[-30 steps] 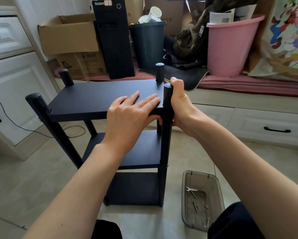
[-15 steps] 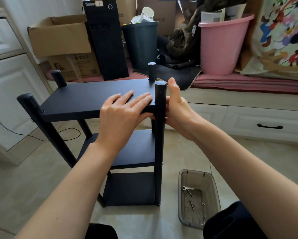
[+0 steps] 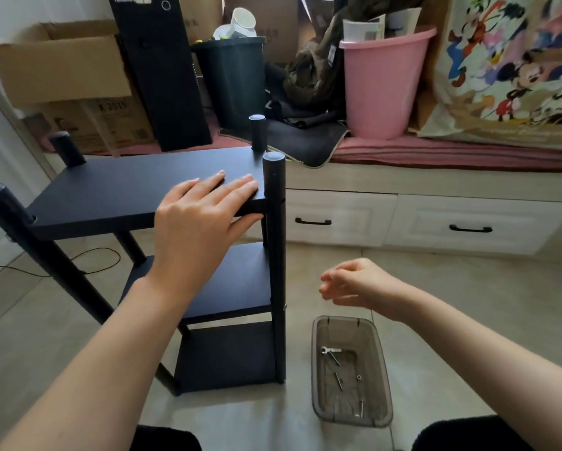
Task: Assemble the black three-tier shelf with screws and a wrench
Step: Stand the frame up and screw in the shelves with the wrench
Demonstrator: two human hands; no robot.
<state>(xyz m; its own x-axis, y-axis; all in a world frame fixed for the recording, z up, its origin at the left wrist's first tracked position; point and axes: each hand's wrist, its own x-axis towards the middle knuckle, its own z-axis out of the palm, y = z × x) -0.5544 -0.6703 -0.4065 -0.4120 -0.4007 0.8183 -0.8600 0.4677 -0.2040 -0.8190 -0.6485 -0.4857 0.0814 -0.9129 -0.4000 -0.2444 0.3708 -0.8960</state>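
While your left hand [image 3: 201,219] lies flat on the shelf [image 3: 136,190], your right hand [image 3: 354,281] hangs loose, its grip empty, above the tray [image 3: 383,379].

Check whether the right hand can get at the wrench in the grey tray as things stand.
Probably yes. The right hand hangs empty just above the open-topped tray, and nothing covers the wrench lying inside.

The shelf [image 3: 149,196] stood on the floor, left of the tray [image 3: 383,379]. The wrench [image 3: 330,350] and screws [image 3: 338,380] lay in the tray. Behind the shelf, on the bench [image 3: 436,151], stood a box [image 3: 61,70], a bin [image 3: 234,79] and a bucket [image 3: 382,89].
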